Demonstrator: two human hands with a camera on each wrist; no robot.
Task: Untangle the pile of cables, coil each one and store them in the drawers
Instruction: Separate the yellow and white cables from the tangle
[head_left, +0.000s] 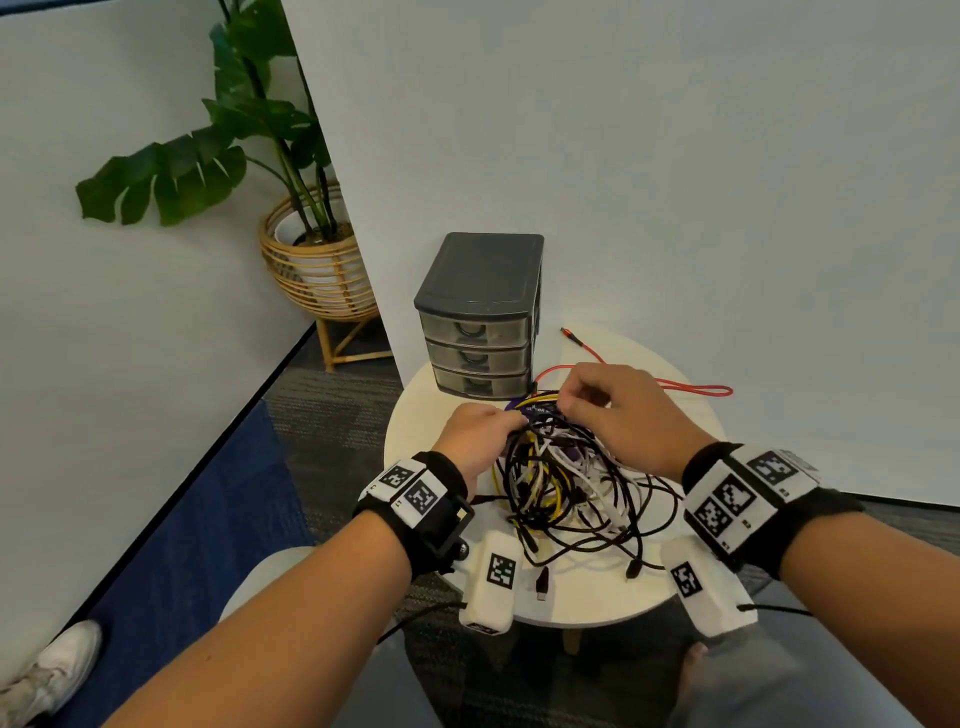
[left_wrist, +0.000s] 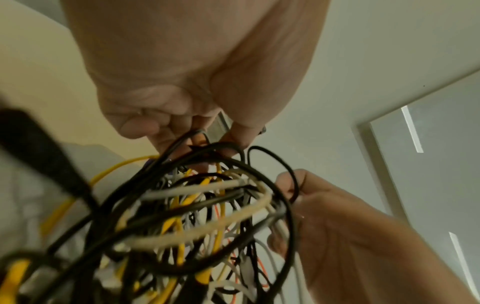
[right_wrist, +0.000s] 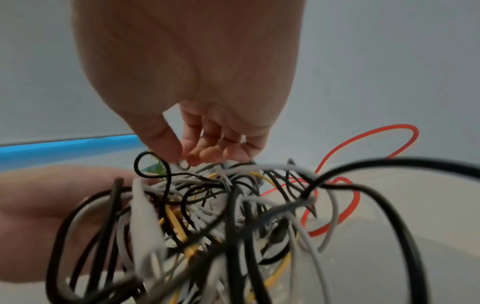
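Note:
A tangled pile of black, white and yellow cables (head_left: 566, 483) lies on the round white table (head_left: 691, 431). A red cable (head_left: 675, 385) trails out of it toward the back right. My left hand (head_left: 511, 423) grips black strands at the pile's far left, fingers curled round them (left_wrist: 197, 142). My right hand (head_left: 563, 402) hovers over the pile's far side, with thumb and fingertips (right_wrist: 187, 158) pinching a thin cable at the top of the tangle (right_wrist: 221, 205). The dark grey three-drawer unit (head_left: 480, 317) stands behind the pile with every drawer closed.
A white partition wall rises right behind the table. Left of it stands a potted plant in a wicker stand (head_left: 317, 270). Loose cable plugs (head_left: 541, 584) lie near the table's front edge. A white shoe (head_left: 52, 670) shows at the lower left on the floor.

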